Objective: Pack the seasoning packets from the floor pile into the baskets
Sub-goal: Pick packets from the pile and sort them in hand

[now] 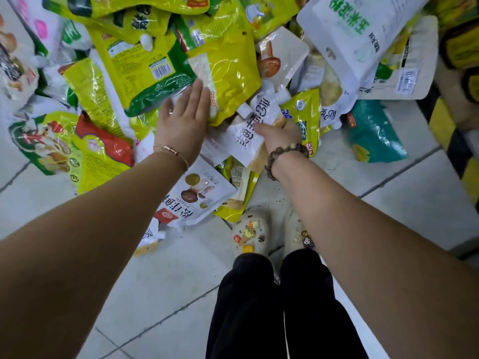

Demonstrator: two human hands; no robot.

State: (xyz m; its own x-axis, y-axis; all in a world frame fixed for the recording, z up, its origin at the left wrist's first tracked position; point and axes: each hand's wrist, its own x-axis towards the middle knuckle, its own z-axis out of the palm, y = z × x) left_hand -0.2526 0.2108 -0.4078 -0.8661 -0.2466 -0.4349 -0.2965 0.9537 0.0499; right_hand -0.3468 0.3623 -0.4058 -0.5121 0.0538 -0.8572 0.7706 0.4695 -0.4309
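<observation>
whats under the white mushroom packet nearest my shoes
A yellow packet pokes out beneath the white mushroom packet on its right, another white packet at its lower left. Whatever else lies beneath is covered.

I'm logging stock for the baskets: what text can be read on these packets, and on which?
"玉米淀粉", upside down, green: large white bag.
"松茸鲜", upside down: white mushroom pouch.
"89": yellow packet beside the right hand.
Outlined characters on the white pouch that hand grips: unclear.
Barcodes, fine print: too small.
</observation>
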